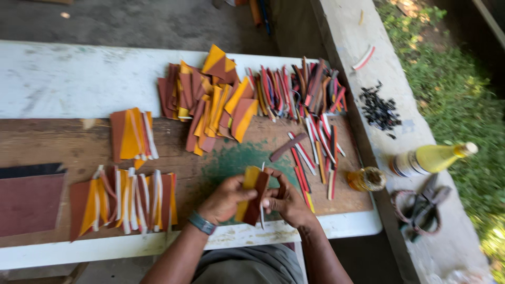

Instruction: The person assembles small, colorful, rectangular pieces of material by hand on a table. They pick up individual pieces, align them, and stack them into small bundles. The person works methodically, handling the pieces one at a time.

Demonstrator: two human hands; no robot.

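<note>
Both hands, left hand (225, 200) and right hand (286, 202), pinch a yellow and brown stack (252, 194) above the tabletop (63, 79); next, I think, a thin strip (288, 146) joins it.

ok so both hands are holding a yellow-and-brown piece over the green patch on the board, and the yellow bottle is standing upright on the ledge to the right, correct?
Not quite. The yellow bottle lies on its side on the ledge, not upright; the head view shows this. The rest holds: the left hand and right hand hold a yellow-and-brown piece over the green patch on the board.
</note>
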